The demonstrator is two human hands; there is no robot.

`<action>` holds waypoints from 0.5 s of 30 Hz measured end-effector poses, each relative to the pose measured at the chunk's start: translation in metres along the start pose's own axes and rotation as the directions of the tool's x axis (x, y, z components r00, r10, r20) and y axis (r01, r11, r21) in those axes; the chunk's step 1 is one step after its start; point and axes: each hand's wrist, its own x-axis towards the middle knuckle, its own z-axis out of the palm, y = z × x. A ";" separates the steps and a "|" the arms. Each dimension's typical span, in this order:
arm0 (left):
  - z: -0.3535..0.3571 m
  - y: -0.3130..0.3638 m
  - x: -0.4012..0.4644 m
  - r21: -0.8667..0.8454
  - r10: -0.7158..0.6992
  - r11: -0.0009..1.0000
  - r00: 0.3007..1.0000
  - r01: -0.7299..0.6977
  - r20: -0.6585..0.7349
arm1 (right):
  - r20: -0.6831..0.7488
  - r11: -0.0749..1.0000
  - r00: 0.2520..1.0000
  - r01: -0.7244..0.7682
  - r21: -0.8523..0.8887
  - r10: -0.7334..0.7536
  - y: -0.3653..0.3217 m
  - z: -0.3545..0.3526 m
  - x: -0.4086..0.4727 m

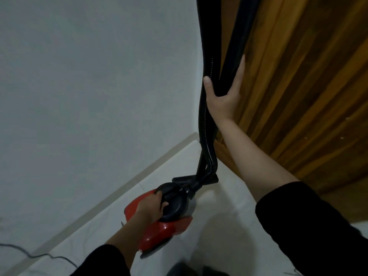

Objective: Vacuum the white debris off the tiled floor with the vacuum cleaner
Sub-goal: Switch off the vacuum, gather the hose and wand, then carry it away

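A red vacuum cleaner (169,226) with a dark grey top sits on the white tiled floor (223,226) near the wall. My left hand (152,208) grips the black handle on its top. A black wand and ribbed hose (229,56) rise upright from the floor nozzle (179,179) beside the wooden door. My right hand (224,92) holds the wand and hose, thumb on the left side and fingers behind on the right. No white debris is visible on the floor.
A white wall (89,86) with a beige skirting board (119,188) fills the left. A brown wooden door (308,86) stands at the right. A thin power cord (39,255) lies on the floor at the bottom left.
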 end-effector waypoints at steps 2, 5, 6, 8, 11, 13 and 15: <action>-0.012 -0.005 0.049 -0.012 0.003 1.000 1.000 -0.003 -0.003 | 0.004 1.000 1.000 0.000 0.006 0.000 0.035 0.029 0.030; -0.025 -0.017 0.123 -0.019 0.010 1.000 1.000 -0.010 0.013 | -0.004 1.000 1.000 0.005 -0.024 -0.005 0.093 0.067 0.067; -0.028 -0.020 0.150 -0.016 0.014 1.000 1.000 -0.014 0.015 | -0.011 0.999 1.000 0.005 -0.037 -0.005 0.112 0.081 0.078; -0.030 -0.024 0.194 -0.013 0.023 1.000 0.999 -0.022 0.028 | -0.004 0.999 1.000 -0.008 -0.049 0.008 0.149 0.102 0.094; -0.023 -0.031 0.259 -0.025 0.026 0.999 0.998 -0.025 0.052 | 0.011 0.997 0.999 -0.050 -0.050 0.051 0.204 0.129 0.116; -0.015 -0.038 0.299 -0.047 0.022 0.999 0.999 -0.020 0.047 | 0.042 0.997 0.997 -0.070 -0.029 0.071 0.241 0.146 0.128; -0.001 -0.045 0.337 -0.068 0.008 0.998 0.999 -0.005 0.050 | 0.056 0.998 0.996 -0.067 -0.020 0.069 0.281 0.162 0.134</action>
